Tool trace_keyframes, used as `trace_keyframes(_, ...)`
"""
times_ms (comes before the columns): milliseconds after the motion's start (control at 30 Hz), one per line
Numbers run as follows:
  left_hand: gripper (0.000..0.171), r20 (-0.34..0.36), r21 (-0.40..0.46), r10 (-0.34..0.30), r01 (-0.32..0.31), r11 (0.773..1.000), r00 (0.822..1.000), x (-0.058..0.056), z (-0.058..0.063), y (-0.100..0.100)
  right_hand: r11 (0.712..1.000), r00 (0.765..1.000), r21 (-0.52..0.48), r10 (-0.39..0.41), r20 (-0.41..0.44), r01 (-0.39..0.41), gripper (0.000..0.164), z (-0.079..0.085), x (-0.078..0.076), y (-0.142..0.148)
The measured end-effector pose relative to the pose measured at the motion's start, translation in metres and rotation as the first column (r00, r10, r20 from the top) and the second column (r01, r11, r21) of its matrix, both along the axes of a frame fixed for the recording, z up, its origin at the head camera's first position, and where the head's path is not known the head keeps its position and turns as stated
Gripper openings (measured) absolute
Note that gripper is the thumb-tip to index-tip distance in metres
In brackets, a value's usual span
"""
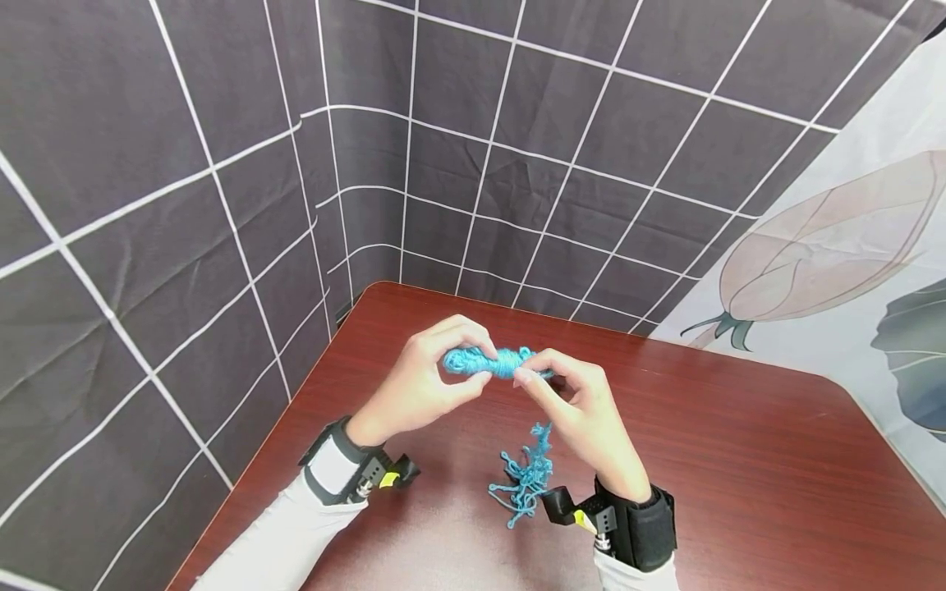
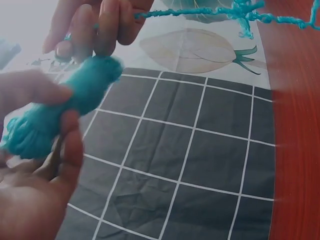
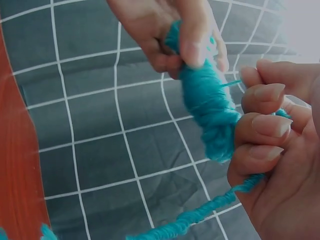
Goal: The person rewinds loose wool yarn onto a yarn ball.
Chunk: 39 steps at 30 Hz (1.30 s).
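A skein of turquoise yarn (image 1: 507,363), bound round its middle with loops at the ends, is held above the table. My left hand (image 1: 424,379) grips one end of it between thumb and fingers. At the other end, my right hand (image 1: 587,410) pinches a thin yarn strand (image 3: 230,83) that leads off the skein. Through the curled lower fingers of the right hand runs a twisted turquoise cord (image 3: 192,216). That cord belongs to a branching tangle of knotted yarn (image 1: 530,480), seen below the right hand in the head view.
The reddish-brown wooden table (image 1: 724,460) spreads under both hands. Dark cloth with a white grid (image 1: 562,172) hangs behind and to the left. A pale cloth with a plant print (image 1: 820,246) is at the right. Each wrist wears a black strap with a small camera.
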<state>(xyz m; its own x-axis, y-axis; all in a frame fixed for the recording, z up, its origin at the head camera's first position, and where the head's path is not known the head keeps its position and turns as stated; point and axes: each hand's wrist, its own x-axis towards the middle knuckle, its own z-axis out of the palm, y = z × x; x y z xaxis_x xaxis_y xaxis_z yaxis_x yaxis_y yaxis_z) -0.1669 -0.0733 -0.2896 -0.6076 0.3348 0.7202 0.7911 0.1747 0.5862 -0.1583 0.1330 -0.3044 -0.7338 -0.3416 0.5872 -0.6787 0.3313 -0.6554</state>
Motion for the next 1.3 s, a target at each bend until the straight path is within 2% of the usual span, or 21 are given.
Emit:
trace_keyframes(100, 0.017, 0.018, -0.070, -0.052, 0.053, 0.996, 0.998, 0.000, -0.001, -0.001, 1.000, 1.000, -0.007, -0.030, 0.007, 0.030, 0.004, 0.001, 0.001, 0.002)
trace_keyframes(200, 0.017, 0.025, -0.114, -0.155, 0.157, 0.981, 0.988, -0.001, -0.001, -0.002, 0.999, 0.999, -0.013, -0.039, -0.001, 0.039, 0.004, 0.002, 0.001, 0.003)
trace_keyframes(267, 0.017, 0.027, -0.126, -0.254, 0.255, 0.959, 0.967, -0.001, 0.000, -0.003, 0.999, 0.999, -0.015, -0.035, -0.005, 0.035, 0.004, 0.002, 0.000, 0.004)
trace_keyframes(367, 0.016, 0.031, -0.095, -0.404, 0.405, 0.909, 0.914, 0.000, 0.002, -0.003, 1.000, 1.000, -0.016, -0.012, -0.011, 0.012, 0.005, 0.002, 0.000, 0.004)
trace_keyframes(433, 0.018, 0.028, -0.038, -0.457, 0.458, 0.888, 0.889, 0.001, 0.003, -0.003, 1.000, 1.000, -0.020, 0.012, -0.009, -0.013, 0.008, 0.002, 0.000, 0.003)
trace_keyframes(467, 0.019, 0.023, -0.002, -0.467, 0.467, 0.884, 0.884, 0.002, 0.004, -0.003, 0.999, 1.000, -0.025, 0.025, -0.009, -0.026, 0.009, 0.002, -0.001, 0.003)
trace_keyframes(500, 0.020, 0.019, 0.039, -0.467, 0.466, 0.884, 0.884, 0.002, 0.004, -0.002, 0.999, 0.999, -0.028, 0.036, -0.010, -0.037, 0.012, 0.002, -0.001, 0.002)
trace_keyframes(567, 0.022, 0.016, 0.129, -0.439, 0.434, 0.892, 0.898, 0.002, 0.004, -0.002, 0.998, 0.998, -0.029, 0.063, -0.023, -0.063, 0.015, 0.000, -0.002, 0.001)
trace_keyframes(667, 0.024, 0.017, 0.252, -0.355, 0.340, 0.906, 0.935, 0.003, 0.003, -0.001, 0.997, 0.996, -0.015, 0.077, -0.040, -0.077, 0.017, -0.002, -0.003, -0.002)
trace_keyframes(733, 0.024, 0.015, 0.298, -0.276, 0.260, 0.919, 0.961, 0.003, 0.003, 0.001, 0.997, 0.996, 0.007, 0.076, -0.038, -0.076, 0.015, -0.003, -0.003, -0.004)
trace_keyframes(800, 0.024, 0.004, 0.306, -0.180, 0.170, 0.937, 0.984, 0.002, 0.002, 0.002, 0.997, 0.997, 0.023, 0.071, -0.018, -0.071, 0.014, -0.003, -0.002, -0.005)
trace_keyframes(867, 0.023, -0.018, 0.284, -0.082, 0.084, 0.955, 0.996, 0.002, 0.001, 0.003, 0.997, 0.997, 0.036, 0.071, 0.000, -0.071, 0.013, -0.003, -0.002, -0.006)
trace_keyframes(1000, 0.021, -0.064, 0.191, 0.054, -0.041, 0.981, 0.996, 0.003, 0.001, 0.004, 0.997, 0.998, 0.033, 0.067, -0.004, -0.066, 0.014, -0.002, 0.000, -0.006)
trace_keyframes(1133, 0.018, -0.072, 0.056, 0.074, -0.070, 0.996, 0.995, 0.003, 0.001, 0.003, 0.998, 0.998, 0.006, 0.057, -0.026, -0.057, 0.012, 0.000, 0.001, -0.004)
trace_keyframes(1200, 0.017, -0.058, -0.006, 0.034, -0.034, 0.999, 0.998, 0.003, 0.001, 0.002, 0.998, 0.998, -0.015, 0.052, -0.029, -0.053, 0.011, 0.000, 0.001, -0.003)
trace_keyframes(1300, 0.017, -0.028, -0.074, -0.063, 0.061, 0.995, 0.998, 0.002, 0.000, 0.000, 0.998, 0.999, -0.044, 0.034, -0.035, -0.036, 0.010, 0.000, 0.000, 0.001)
